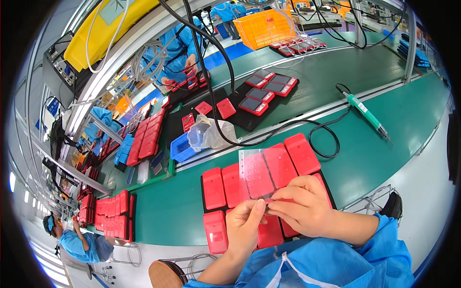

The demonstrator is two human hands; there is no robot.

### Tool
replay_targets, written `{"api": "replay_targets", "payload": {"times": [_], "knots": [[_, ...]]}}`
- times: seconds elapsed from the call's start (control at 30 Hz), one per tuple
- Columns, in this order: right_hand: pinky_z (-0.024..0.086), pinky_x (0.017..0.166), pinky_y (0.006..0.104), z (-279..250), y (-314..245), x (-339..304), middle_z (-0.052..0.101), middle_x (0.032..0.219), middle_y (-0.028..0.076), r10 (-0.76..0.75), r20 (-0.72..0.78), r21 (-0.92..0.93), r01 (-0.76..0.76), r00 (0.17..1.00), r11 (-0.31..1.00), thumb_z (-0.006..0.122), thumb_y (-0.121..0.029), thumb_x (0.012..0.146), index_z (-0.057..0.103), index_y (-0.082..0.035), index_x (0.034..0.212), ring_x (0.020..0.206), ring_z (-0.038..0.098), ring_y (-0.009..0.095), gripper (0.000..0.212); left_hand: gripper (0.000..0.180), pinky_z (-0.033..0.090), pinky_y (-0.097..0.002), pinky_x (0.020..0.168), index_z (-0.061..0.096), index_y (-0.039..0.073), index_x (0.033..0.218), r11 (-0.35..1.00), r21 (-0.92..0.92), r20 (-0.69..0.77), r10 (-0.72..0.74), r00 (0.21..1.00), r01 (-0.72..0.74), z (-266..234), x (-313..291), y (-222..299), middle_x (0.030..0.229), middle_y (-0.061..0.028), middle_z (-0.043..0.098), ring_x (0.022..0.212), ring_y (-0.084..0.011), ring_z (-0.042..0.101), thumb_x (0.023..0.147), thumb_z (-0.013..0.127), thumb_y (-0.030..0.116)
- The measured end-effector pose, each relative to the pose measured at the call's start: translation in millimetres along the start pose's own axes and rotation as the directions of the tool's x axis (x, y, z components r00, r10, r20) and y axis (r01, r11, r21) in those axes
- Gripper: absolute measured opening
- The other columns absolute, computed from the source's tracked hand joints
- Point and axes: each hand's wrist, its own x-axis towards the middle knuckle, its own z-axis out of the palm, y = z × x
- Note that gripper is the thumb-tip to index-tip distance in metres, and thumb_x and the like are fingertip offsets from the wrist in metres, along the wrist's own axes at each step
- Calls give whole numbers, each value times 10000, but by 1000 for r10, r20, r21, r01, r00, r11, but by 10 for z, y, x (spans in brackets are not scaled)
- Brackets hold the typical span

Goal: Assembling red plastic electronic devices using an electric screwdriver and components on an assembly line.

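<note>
My left hand [244, 224] and my right hand [303, 205] meet over rows of red plastic cases [213, 188], thumbs and fingers pinched together. A small dark bit shows at the fingertips, too small to name. Just beyond them is a clear plastic sheet [250, 168] with small dots along its left side. Its lower end reaches my fingers; whether they grip it I cannot tell. The red cases sit in a black tray [203, 199] on the green bench, partly hidden by my hands.
A green electric screwdriver [366, 115] lies to the right, its black cable looping leftward. A blue bin [185, 148] with a plastic bag [211, 133] stands beyond the cases. Red-framed screen units [261, 98] rest on black mats. Another person [175, 53] works across the bench.
</note>
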Motion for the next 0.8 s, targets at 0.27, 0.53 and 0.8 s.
{"api": "replay_targets", "payload": {"times": [0.27,0.53,0.8], "knots": [[445,584,290,13,-37,-56,622,800,24,101,21,56,-102,995,993,717,-123,600,643,-61,779,712,578,186,203,141,432,-206,584,603,-31,841,994,54,1,95,995,-95,25,-48,-54,758,-69,606,651,-102,546,857,547,97],[482,590,291,-58,2,-212,643,795,77,332,150,318,-364,931,875,696,-90,665,647,-37,797,688,616,219,150,120,421,-232,592,602,-27,783,764,530,224,292,930,-368,58,-56,40,733,-85,596,641,-130,548,835,544,64],[481,531,254,-125,401,-200,636,678,92,518,110,135,-529,848,838,679,-65,697,628,-32,707,596,621,186,62,190,440,-239,615,617,-14,813,963,269,25,29,999,-35,-62,-50,-77,749,-72,625,676,-122,576,877,509,129]]}}
